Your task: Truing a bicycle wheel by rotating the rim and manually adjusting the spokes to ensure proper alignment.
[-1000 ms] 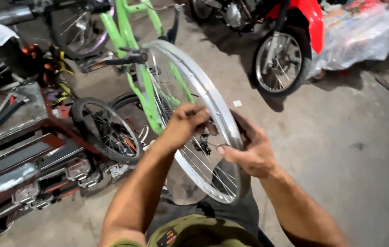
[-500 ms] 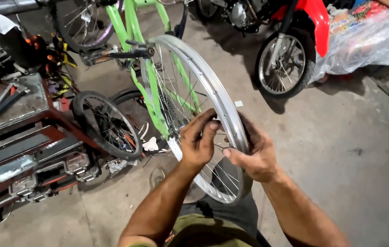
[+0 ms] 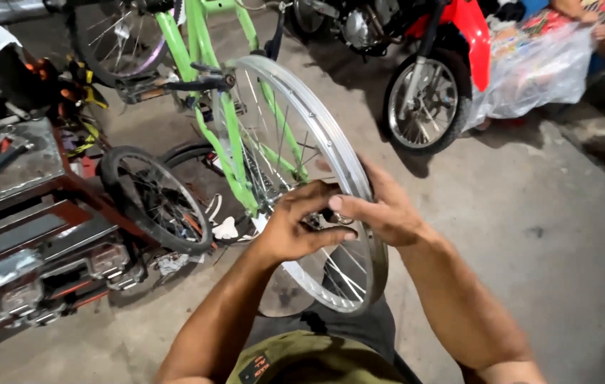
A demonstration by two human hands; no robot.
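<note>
Wheel stood upright on my lap, just in front of the green bike, both left hand and right hand pinched together at the hub, tyre not on yet, so plenty left.

Both forearms reach forward, the left hand and right hand meeting with fingers curled, fingertips touching.

Dim, even light; soft shadows, slight blur.

Green bicycle frame, small black tyred wheel, red motorbike, plastic-wrapped bundle
</note>
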